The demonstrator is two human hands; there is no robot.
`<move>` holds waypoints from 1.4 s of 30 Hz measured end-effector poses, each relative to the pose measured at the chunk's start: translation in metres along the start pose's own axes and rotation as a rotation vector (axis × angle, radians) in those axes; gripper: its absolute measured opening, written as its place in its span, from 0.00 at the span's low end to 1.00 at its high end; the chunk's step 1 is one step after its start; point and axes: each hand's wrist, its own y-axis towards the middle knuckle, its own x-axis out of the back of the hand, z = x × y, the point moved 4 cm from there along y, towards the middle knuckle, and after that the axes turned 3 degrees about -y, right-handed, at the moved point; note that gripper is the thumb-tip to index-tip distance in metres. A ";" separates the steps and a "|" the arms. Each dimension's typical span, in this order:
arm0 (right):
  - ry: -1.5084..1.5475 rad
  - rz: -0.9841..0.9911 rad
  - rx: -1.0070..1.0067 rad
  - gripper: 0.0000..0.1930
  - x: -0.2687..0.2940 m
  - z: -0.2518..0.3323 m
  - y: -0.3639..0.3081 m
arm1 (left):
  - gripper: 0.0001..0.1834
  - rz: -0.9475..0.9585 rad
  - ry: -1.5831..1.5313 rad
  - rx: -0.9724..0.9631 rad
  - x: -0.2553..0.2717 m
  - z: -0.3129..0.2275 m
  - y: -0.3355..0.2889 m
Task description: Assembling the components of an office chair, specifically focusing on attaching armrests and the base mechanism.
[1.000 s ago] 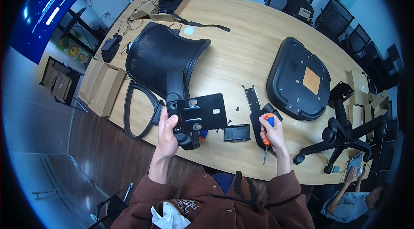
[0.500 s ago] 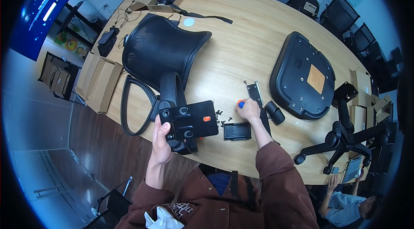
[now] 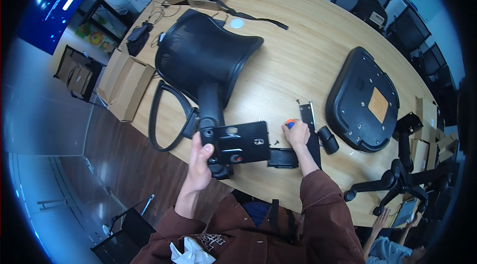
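Note:
A black chair backrest (image 3: 203, 58) lies on the wooden table (image 3: 293, 60), its stem pointing toward me. At the stem's end sits a black metal mechanism plate (image 3: 243, 142) with an orange spot. My left hand (image 3: 200, 162) grips the plate's left end at the table's near edge. My right hand (image 3: 296, 134) rests on the table just right of the plate, closed around an orange and blue screwdriver (image 3: 288, 123). A small screw (image 3: 276, 142) lies between the plate and that hand. A black bracket (image 3: 283, 157) lies below my right hand.
An upturned black seat pan (image 3: 365, 100) lies at the right, with a metal strip (image 3: 306, 113) and a black cylinder (image 3: 328, 140) beside it. A chair base with castors (image 3: 397, 179) hangs off the near right edge. Cardboard boxes (image 3: 124, 85) stand left. Another person's hand (image 3: 382, 217) shows bottom right.
My right hand moved left and away from me across the table with the screwdriver, ending close beside the mechanism plate. My left hand has kept its grip on the plate.

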 end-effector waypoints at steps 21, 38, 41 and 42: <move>0.518 -0.097 0.921 0.08 0.299 0.106 -0.169 | 0.24 0.282 0.103 0.017 -0.080 0.003 -0.026; -0.103 0.096 0.893 0.08 0.276 0.139 -0.188 | 0.22 0.254 0.245 -0.021 -0.106 0.012 -0.035; -0.186 -0.007 0.864 0.09 0.268 0.140 -0.187 | 0.23 0.250 0.311 -0.109 -0.108 0.019 -0.033; -0.184 -0.004 0.864 0.09 0.266 0.142 -0.190 | 0.23 0.264 0.322 -0.120 -0.110 0.021 -0.033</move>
